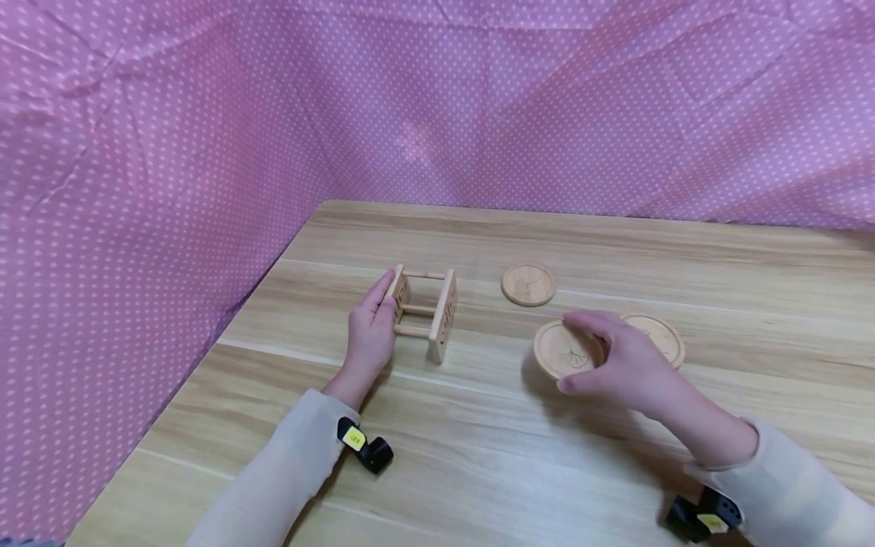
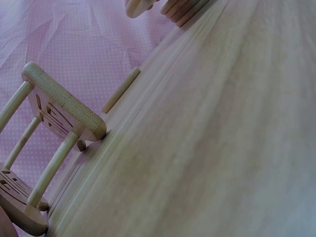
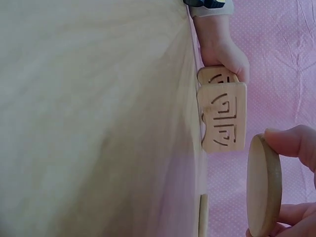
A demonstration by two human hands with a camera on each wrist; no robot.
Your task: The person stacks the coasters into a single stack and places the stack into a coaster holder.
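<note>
My left hand (image 1: 371,334) grips the left end panel of a small wooden coaster rack (image 1: 443,315), which stands on the table. Slotted patterns are cut through the two end panels, and round rods join them. A round wooden coaster (image 1: 563,351) with a leaf-like engraving is pinched by its edge between the thumb and fingers of my right hand (image 1: 629,365). It is raised off the table, as the right wrist view also shows. Partly hidden behind that hand lies a stack of coasters (image 1: 658,334), seen edge-on in the left wrist view (image 2: 185,10).
Another engraved coaster (image 1: 529,285) lies flat on the wooden table (image 1: 437,471), between the rack and the stack and farther back. Pink dotted cloth (image 1: 437,106) hangs behind the table and along its left side.
</note>
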